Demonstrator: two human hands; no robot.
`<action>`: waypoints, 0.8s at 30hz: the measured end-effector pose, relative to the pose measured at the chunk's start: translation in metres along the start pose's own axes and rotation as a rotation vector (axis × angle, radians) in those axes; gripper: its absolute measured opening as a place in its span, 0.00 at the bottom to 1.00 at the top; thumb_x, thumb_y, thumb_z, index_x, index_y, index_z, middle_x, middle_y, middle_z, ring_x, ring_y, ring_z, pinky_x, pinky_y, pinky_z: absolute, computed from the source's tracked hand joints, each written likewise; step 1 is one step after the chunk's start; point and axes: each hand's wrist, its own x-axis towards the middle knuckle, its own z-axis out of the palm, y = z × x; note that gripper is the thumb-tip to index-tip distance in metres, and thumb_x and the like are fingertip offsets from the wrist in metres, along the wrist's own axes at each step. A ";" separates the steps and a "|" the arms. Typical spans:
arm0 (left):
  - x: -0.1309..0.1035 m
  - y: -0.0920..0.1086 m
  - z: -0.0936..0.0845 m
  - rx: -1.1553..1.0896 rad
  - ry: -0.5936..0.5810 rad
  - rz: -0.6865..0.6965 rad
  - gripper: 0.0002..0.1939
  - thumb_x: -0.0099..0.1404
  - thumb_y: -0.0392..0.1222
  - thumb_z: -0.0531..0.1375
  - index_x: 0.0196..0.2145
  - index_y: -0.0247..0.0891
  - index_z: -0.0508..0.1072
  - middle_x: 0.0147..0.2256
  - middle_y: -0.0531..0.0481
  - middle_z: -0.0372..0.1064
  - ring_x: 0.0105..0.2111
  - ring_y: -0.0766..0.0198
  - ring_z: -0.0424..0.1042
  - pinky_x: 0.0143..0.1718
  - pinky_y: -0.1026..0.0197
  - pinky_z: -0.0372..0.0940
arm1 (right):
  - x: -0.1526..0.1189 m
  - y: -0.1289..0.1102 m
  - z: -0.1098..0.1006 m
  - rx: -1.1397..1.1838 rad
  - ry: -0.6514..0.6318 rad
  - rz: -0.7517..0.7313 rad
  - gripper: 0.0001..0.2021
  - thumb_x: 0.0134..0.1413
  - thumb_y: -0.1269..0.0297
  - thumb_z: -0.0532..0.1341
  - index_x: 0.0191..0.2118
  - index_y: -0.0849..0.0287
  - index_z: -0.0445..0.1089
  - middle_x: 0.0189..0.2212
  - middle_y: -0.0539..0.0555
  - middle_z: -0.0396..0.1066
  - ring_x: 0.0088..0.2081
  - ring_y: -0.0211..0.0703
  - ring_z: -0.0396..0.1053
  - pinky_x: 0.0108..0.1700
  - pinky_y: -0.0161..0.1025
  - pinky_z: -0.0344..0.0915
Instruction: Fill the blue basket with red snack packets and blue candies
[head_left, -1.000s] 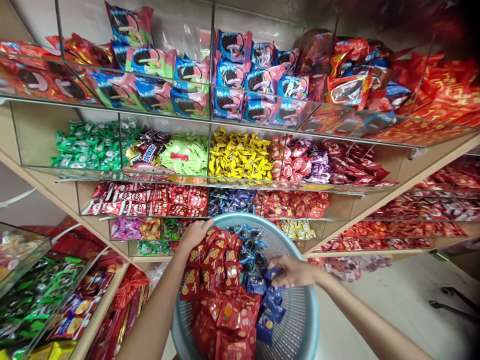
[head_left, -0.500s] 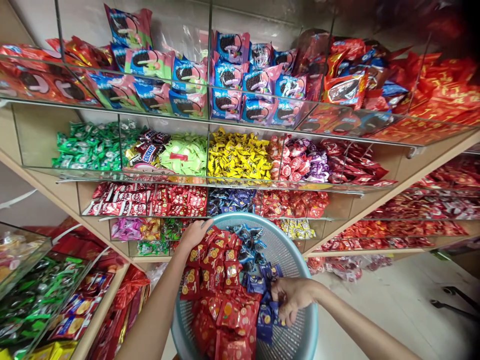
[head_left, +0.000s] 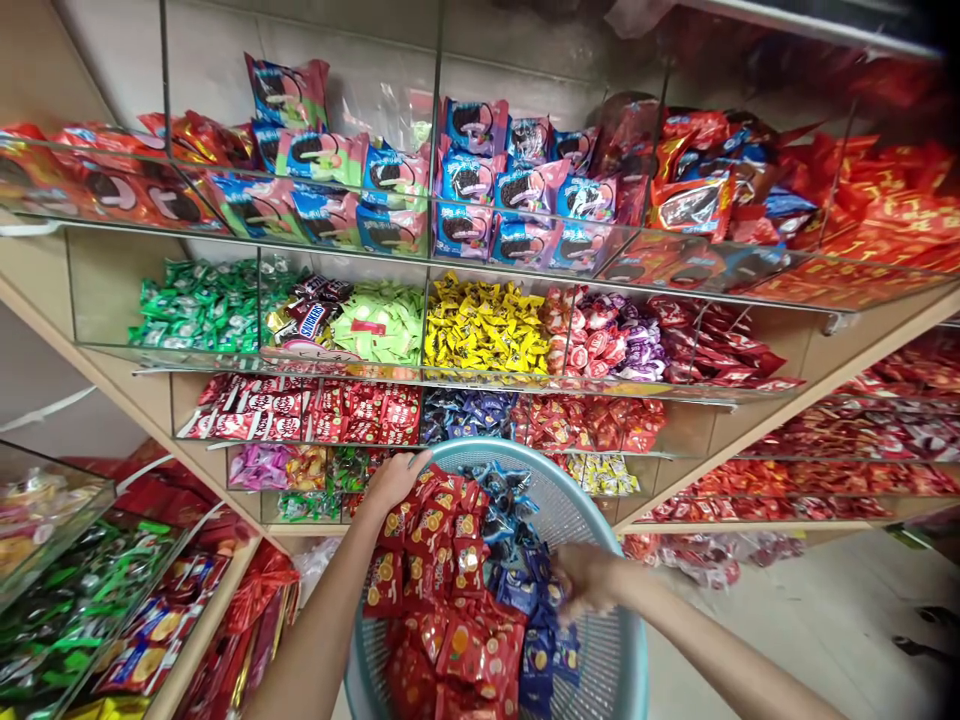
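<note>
Blue basket (head_left: pixel 559 505), mouth toward the camera

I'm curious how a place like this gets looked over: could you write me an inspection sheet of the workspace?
Surface: pale floor; the basket's support is hidden.
Things: perforated basket holding red packets, navy-blue packets and light-blue packets.
Clutter: clear plastic bags with red contents below the shelves.
Hands: left hand on the basket's far rim; right hand blurred, at the navy-blue packets, grasp unclear.
Cables: white strips at left; cannot tell whether cables.
Surroundings: wood-sided shelves of wrapped sweets behind glass-like fronts; dark objects at lower right, too blurred to name.
</note>
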 end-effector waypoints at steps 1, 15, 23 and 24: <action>0.000 0.001 0.000 0.000 0.000 -0.005 0.30 0.57 0.64 0.38 0.27 0.39 0.69 0.30 0.45 0.70 0.31 0.58 0.68 0.30 0.64 0.56 | 0.004 0.000 -0.013 -0.013 0.093 -0.016 0.14 0.30 0.56 0.65 0.15 0.60 0.62 0.12 0.48 0.60 0.19 0.36 0.60 0.21 0.32 0.54; -0.002 0.001 -0.003 -0.023 -0.029 -0.054 0.33 0.55 0.66 0.38 0.31 0.39 0.70 0.33 0.43 0.71 0.33 0.55 0.69 0.31 0.63 0.57 | 0.154 -0.041 -0.119 0.400 0.744 0.294 0.14 0.36 0.55 0.61 0.26 0.62 0.68 0.33 0.60 0.70 0.38 0.50 0.67 0.38 0.43 0.60; -0.004 0.005 -0.006 -0.005 -0.039 -0.064 0.32 0.55 0.66 0.38 0.30 0.39 0.70 0.33 0.42 0.71 0.34 0.55 0.69 0.31 0.63 0.57 | 0.175 -0.039 -0.115 0.435 0.717 0.381 0.15 0.31 0.53 0.63 0.24 0.60 0.67 0.31 0.57 0.71 0.37 0.49 0.67 0.42 0.48 0.58; -0.004 0.005 -0.006 0.004 -0.035 -0.063 0.32 0.56 0.65 0.38 0.29 0.39 0.70 0.32 0.42 0.71 0.33 0.55 0.69 0.30 0.63 0.57 | 0.175 -0.038 -0.115 0.444 0.729 0.347 0.14 0.31 0.54 0.63 0.23 0.60 0.67 0.29 0.56 0.71 0.36 0.48 0.68 0.41 0.47 0.58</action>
